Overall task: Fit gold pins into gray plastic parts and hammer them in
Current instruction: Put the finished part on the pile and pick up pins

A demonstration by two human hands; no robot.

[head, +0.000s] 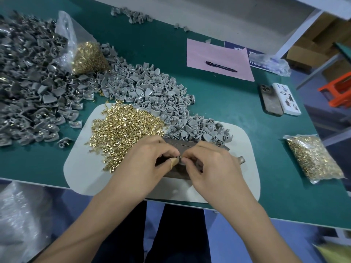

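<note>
In the head view, a small gray plastic part (179, 158) is pinched between the fingertips of the left hand (152, 158) and the right hand (209, 164), directly above a dark metal block (176, 147) that rests on a pale work mat (85, 168). Both hands are curled around the piece; the left thumb is wrapped in tan tape. Whether a gold pin is already seated in the part cannot be told, as the fingers hide it.

Several failures can be expected from here. The pin could be tipped or dropped if the pinch is loosened before the shaft is caught in the hole, since the piece is tiny and almost fully covered by the fingers. If it is dropped, it would be lost among the loose gold pins (125, 126) heaped just beside the left hand. A skewed pin could be bent once hammered. A fingertip could also be struck if the part is held this closely during the blow.

The pile of unworked gray parts (161, 95) lies just beyond the hands, spilling onto the mat behind the block. No hammer can be made out with certainty
</note>
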